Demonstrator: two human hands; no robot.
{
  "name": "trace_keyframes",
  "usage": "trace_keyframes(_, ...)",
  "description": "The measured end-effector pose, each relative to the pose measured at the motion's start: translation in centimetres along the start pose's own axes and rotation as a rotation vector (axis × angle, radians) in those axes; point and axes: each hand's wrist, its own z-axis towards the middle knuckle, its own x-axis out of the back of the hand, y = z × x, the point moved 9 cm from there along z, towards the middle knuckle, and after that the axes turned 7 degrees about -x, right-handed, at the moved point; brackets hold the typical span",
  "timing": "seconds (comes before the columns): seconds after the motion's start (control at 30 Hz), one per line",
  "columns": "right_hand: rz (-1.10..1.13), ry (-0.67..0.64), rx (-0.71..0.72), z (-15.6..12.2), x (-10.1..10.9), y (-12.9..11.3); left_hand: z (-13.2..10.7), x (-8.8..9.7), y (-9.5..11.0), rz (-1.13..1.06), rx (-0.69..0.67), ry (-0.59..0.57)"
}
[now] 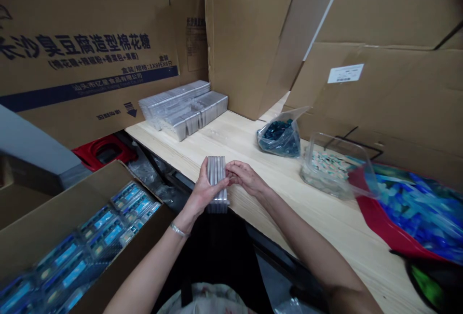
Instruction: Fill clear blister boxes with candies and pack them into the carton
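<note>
Holding a clear tray stack (pixel 217 184), both hands (pixel 204 191) (pixel 246 177) sit between an open carton (pixel 90 193) and wooden table (pixel 253 145).

The flat, clear plastic stack (pixel 217 179) looks silver-grey, perhaps from glare, against the pale wood-grained tabletop (pixel 289 198) and brown cardboard carton (pixel 83 24) striped and lettered in navy.

Stack (pixel 217 184): clear plastic, glossy. Tabletop (pixel 318 208): pale wood, smooth, matt. Cartons (pixel 90 29): corrugated cardboard, matt. Tub (pixel 338 164): clear plastic, glossy. Bag (pixel 278 140): thin plastic, glossy. Bangle (pixel 179 229): polished metal.
</note>
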Motion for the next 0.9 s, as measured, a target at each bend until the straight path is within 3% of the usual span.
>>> trace_keyframes(0.2,0.032,0.019,-0.011,0.42,0.17,0.08,-0.12,-0.1,0.05,-0.026,0.022,0.002)
trace_keyframes(0.47,0.13,-0.051,-0.029,0.58,-0.26,0.25,-0.14,-0.15,0.17,-0.036,0.027,-0.001)
trace_keyframes(0.9,0.105,0.021,-0.004,1.04,0.4,0.76,-0.07,0.16,0.1,0.021,0.014,0.011)
